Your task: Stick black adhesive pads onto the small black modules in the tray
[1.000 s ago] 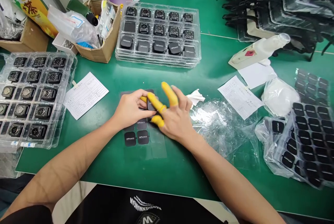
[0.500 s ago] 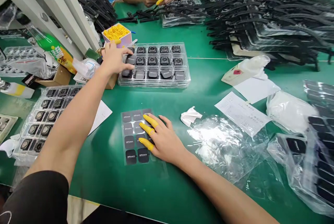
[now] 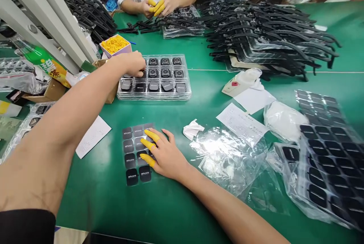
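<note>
My left hand (image 3: 135, 64) reaches over the left part of a clear plastic tray (image 3: 155, 97). Its fingers are curled down at the middle row, and what they grip there is hidden. Black square smartwatch cases (image 3: 165, 73) fill the back and middle rows; dark square stickers (image 3: 167, 86) show on the front row, one of them tilted. My right hand (image 3: 166, 151) lies with fingers spread on a sheet of dark square stickers (image 3: 132, 176) with white lettering. Yellow finger cots cover several of its fingers.
A box of yellow finger cots (image 3: 115, 45) stands behind my left forearm. On the right lie crumpled clear plastic (image 3: 227, 157), a written paper (image 3: 241, 124) and more sticker sheets (image 3: 318, 160). Black straps (image 3: 261, 39) are piled at the back. Across the table, a person's hands (image 3: 159, 7) work.
My left hand has moved inward over the tray, and its fingers have gone from spread to curled down. My right hand stays on the sticker sheet. The camera view has shifted.
</note>
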`<state>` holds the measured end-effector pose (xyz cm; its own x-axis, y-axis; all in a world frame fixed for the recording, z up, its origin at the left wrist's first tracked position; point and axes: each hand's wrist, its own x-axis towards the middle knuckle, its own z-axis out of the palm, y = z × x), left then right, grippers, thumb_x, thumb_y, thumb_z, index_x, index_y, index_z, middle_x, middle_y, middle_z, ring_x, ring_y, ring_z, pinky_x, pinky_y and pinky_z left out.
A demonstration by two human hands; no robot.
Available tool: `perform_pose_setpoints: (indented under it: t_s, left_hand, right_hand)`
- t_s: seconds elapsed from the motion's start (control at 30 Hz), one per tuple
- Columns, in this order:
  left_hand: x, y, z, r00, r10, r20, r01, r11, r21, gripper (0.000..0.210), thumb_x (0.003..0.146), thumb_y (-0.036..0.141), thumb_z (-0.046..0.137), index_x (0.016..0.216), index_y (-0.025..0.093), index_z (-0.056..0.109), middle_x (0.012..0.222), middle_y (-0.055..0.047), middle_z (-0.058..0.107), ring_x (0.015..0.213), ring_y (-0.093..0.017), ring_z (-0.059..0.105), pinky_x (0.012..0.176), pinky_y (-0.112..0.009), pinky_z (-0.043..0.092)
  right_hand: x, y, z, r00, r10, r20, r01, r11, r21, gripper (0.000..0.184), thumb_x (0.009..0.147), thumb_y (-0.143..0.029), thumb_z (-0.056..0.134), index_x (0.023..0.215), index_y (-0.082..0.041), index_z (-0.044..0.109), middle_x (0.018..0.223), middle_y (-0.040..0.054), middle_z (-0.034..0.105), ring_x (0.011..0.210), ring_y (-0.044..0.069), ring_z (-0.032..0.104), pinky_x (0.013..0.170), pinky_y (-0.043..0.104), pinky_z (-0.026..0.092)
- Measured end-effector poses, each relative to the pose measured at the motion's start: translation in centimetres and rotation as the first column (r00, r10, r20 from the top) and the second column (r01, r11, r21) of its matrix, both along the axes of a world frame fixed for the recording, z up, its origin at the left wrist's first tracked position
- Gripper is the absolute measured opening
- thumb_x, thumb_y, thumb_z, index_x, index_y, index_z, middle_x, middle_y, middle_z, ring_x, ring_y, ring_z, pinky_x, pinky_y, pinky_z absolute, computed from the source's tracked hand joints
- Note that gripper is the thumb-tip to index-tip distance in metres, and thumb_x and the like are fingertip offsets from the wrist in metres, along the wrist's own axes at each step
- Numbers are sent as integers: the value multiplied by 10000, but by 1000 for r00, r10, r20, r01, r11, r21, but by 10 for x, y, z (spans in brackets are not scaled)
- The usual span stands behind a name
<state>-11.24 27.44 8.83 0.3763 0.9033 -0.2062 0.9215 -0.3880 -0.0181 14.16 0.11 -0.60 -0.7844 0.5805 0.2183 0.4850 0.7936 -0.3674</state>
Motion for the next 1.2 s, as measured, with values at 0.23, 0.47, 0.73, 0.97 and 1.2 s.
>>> perform_pose_setpoints:
  t_s: [0.23, 0.47, 0.73, 0.97, 1.2]
  left_hand:
    - [48, -138, -16, 640, 190, 744, -354, 933, 66, 346, 972, 455, 604, 1127, 156, 683, 1142, -75, 748, 1117, -220, 650, 1014, -347, 482]
    - [81, -301, -28, 49, 768, 639, 96, 633, -768, 362, 732, 457, 887, 851, 172, 697, 728, -17, 726, 675, -160, 693, 687, -292, 580]
    - [85, -321, -52, 111, 857, 504, 399, 426, -812, 411, 630, 492, 946, 847, 168, 817, 769, -58, 747, 673, -164, 697, 701, -292, 621]
    - [78, -321, -52, -54, 838, 544, 158, 545, -824, 488, 744, 385, 897, 1162, 199, 727, 740, -3, 698, 606, -143, 703, 613, -280, 632]
    - [78, -323, -57, -26, 858, 512, 297, 496, -816, 564, 649, 420, 954, 1046, 174, 637, 771, -8, 696, 525, -133, 674, 484, -250, 580]
  right_hand:
    - [16, 13, 12, 762, -316, -566, 367, 930, -25, 308, 999, -288, 594, 1303, -263, 630, 1228, 125, 679, 1160, 269, 662, 1015, 515, 569]
    - [50, 3, 36, 885, -20, -466, 14, 1000, -15, 292, 1023, -234, 566, 1298, -295, 640, 1351, 106, 625, 1079, 198, 658, 892, 410, 636]
    - [46, -33, 47, 843, -9, -537, -83, 986, -146, 72, 1012, -228, 582, 981, -270, 630, 995, 41, 698, 884, 171, 658, 757, 349, 588]
    - [82, -19, 52, 791, -392, -469, 223, 899, -377, 195, 1047, -289, 504, 859, -247, 532, 837, 15, 601, 741, 167, 587, 658, 329, 518]
    - [48, -32, 31, 887, -48, -459, 8, 996, -88, 279, 938, -193, 664, 1184, -311, 604, 963, 20, 704, 865, 196, 678, 711, 341, 576]
